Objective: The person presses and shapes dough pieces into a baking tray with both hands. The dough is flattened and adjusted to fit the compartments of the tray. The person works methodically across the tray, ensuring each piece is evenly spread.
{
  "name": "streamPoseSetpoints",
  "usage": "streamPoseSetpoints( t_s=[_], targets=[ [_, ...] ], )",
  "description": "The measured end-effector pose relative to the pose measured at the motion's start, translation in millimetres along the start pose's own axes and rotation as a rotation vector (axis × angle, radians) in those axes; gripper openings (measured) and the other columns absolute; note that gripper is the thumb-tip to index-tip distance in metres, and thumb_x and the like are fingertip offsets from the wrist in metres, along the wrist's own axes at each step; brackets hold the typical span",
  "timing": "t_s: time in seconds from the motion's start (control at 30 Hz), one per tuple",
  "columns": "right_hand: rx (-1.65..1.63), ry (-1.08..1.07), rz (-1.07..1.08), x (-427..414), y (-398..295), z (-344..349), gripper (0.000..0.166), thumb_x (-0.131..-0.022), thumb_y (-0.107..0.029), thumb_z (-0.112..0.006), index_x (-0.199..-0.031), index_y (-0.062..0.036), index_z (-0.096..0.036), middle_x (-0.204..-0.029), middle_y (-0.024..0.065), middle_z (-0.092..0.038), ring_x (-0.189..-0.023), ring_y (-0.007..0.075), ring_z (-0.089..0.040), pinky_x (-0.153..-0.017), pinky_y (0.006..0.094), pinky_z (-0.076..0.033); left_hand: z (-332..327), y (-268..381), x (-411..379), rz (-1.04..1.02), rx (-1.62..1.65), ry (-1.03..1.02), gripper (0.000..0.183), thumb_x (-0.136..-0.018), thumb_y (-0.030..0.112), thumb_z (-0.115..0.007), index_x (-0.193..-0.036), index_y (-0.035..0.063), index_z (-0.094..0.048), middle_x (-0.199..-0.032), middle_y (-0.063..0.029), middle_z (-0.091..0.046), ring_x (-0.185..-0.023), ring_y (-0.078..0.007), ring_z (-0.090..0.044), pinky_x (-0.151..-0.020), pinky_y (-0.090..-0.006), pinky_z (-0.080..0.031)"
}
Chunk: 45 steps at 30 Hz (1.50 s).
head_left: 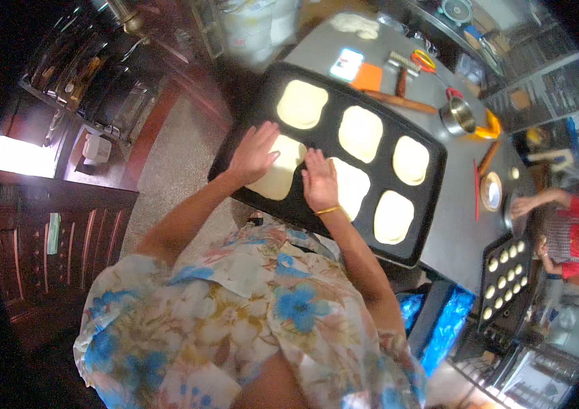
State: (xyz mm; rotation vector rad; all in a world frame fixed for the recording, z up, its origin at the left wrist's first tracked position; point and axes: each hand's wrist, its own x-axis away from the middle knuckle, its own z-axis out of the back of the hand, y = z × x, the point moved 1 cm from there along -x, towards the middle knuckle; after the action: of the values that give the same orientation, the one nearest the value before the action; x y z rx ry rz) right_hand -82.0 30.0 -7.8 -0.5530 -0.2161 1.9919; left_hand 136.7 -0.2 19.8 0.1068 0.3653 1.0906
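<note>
A black baking tray lies before me, bearing several flat, rounded-square pieces of pale dough. My left hand lies palm down over the left edge of the near-left dough piece, fingers extended and thumb out to the side. At the right edge of that same piece is my right hand, also palm down, between it and the neighbouring dough piece. Neither hand grips anything. Whether the palms press on the dough or hover just above it cannot be told.
On the metal table beyond the tray lie a wooden rolling pin, an orange flat sheet, scissors, a steel pot and more dough. At right, a co-worker stands near a tray of small dough balls.
</note>
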Motion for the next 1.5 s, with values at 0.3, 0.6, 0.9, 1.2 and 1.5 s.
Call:
streamPoseSetpoints(
  t_s=[0.3,0.6,0.9,1.2,1.5],
  targets=[
    [-0.065,-0.325,0.042,-34,-2,-29,0.059,-0.089,-0.027,-0.055,-0.139,-0.0018,-0.038,-0.152,0.0122,-0.027,-0.142,0.0264,-0.023,-0.113,0.0511,-0.019,-19,-10,4,0.242,0.037,-0.092,0.056,-0.091,0.032,-0.051,-0.136,-0.0003,-0.04,-0.145,-0.0156,-0.038,-0.139,-0.0303,-0.029,-0.111,-0.0561,-0.02],
    [-0.189,0.002,0.17,-44,16,-4,0.024,-0.084,-0.012,-0.061,-0.107,-0.009,-0.064,-0.128,0.0114,-0.057,-0.124,0.0312,-0.049,-0.102,0.0481,-0.038,-4,7,2,0.054,0.212,0.267,0.035,-0.081,0.031,-0.068,-0.098,0.0013,-0.062,-0.104,-0.0132,-0.064,-0.094,-0.0345,-0.061,-0.084,-0.0414,-0.049],
    [-0.355,-0.065,0.38,-43,22,3,0.013,-0.074,-0.005,-0.066,-0.087,-0.0066,-0.063,-0.089,0.0081,-0.059,-0.089,0.0291,-0.058,-0.079,0.0395,-0.049,-35,68,16,0.387,0.098,-0.188,0.042,-0.076,0.042,-0.069,-0.093,0.0056,-0.057,-0.079,-0.013,-0.066,-0.075,-0.0332,-0.066,-0.064,-0.0469,-0.051],
    [-0.102,-0.022,0.612,-50,15,-5,0.015,-0.075,-0.009,-0.061,-0.09,-0.0083,-0.065,-0.093,0.0043,-0.059,-0.092,0.0231,-0.058,-0.08,0.0354,-0.048,-56,49,39,0.6,0.569,0.078,0.024,-0.083,0.029,-0.062,-0.092,0.0066,-0.063,-0.081,-0.0139,-0.066,-0.075,-0.0338,-0.065,-0.067,-0.0451,-0.052],
    [0.023,-0.187,0.646,-20,29,9,0.028,-0.082,-0.009,-0.053,-0.108,-0.0091,-0.061,-0.113,0.0062,-0.056,-0.113,0.0216,-0.053,-0.102,0.0445,-0.035,-28,109,62,0.307,0.06,-0.113,0.042,-0.079,0.036,-0.068,-0.108,0.0071,-0.062,-0.098,-0.0124,-0.056,-0.097,-0.0306,-0.055,-0.083,-0.0436,-0.043]
  ],
)
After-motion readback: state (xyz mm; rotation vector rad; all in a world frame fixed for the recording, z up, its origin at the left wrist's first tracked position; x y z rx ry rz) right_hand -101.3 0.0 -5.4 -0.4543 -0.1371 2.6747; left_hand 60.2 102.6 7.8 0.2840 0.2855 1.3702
